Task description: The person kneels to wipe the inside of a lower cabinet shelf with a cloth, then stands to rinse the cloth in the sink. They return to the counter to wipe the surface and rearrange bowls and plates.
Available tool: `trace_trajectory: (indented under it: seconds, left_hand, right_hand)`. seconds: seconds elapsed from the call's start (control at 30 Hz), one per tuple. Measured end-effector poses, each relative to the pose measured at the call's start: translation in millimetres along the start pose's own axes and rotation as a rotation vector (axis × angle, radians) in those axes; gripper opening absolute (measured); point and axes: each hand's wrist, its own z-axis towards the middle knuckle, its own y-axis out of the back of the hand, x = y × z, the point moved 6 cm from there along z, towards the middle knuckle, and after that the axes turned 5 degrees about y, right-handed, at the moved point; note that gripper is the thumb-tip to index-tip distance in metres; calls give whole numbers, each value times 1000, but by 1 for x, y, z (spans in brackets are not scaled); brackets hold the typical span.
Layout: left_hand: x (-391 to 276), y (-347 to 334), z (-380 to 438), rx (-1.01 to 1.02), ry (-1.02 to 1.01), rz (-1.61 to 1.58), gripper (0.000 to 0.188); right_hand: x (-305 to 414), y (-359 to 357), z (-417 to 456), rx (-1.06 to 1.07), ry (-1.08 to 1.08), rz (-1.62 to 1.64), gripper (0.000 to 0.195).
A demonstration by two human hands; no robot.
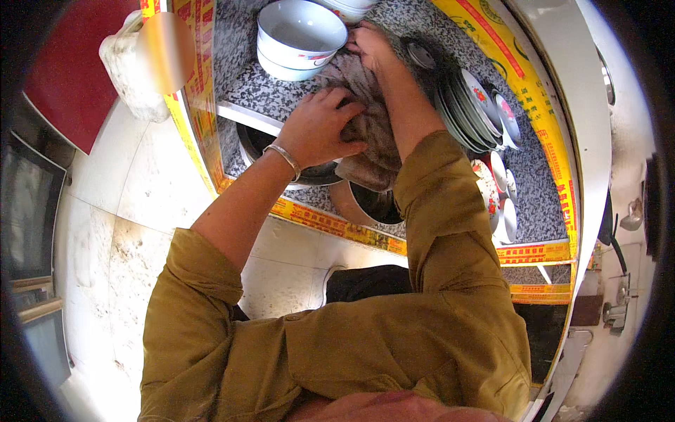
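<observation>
My left hand [322,126] is held over a speckled shelf with its fingers apart. Its thumb and fingertips reach the edge of a crumpled grey-brown cloth [375,126]; whether they touch it is unclear. My right hand [373,48] is farther in, its fingers curled at the upper end of the cloth beside stacked white enamel bowls [295,60]. Part of the cloth is hidden under my right forearm. Directly right of that forearm, several plates [469,113] lean on edge in a row, some with red flowers. A small dark round object [421,54] lies behind them.
White cups [507,221] with red patterns lie near the plates. Pots [364,203] sit on a lower level under my arms. Yellow printed tape covers the cabinet frame [337,224]. A dirty white plastic jug [124,68] stands at the left on the tiled floor [153,179].
</observation>
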Motion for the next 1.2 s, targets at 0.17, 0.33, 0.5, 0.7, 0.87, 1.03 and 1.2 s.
trace_trajectory:
  seconds: [0.17,0.33,0.5,0.7,0.87,1.03,1.2]
  left_hand:
    - [2,3,-1,-13,20,7,55]
    - [7,1,-4,-9,44,50,53]
    - [13,3,0,-55,82,-82,48]
    - [31,16,0,-71,232,-375,43]
    - [25,12,-3,-146,220,-142,31]
    - [19,-3,-4,-37,77,101,17]
    - [15,-9,-3,-1,95,113,16]
  right_hand:
    - [0,-8,-12,71,-13,-96,48]
    - [61,-9,-103,137,139,-584,60]
    - [105,-16,-271,309,665,-1239,71]
    - [73,-2,-257,322,483,-1305,76]
    - [40,42,-166,236,57,-1352,71]
    - [-12,91,-28,-158,-131,-1583,68]
    - [-12,80,48,-131,-88,-1806,66]
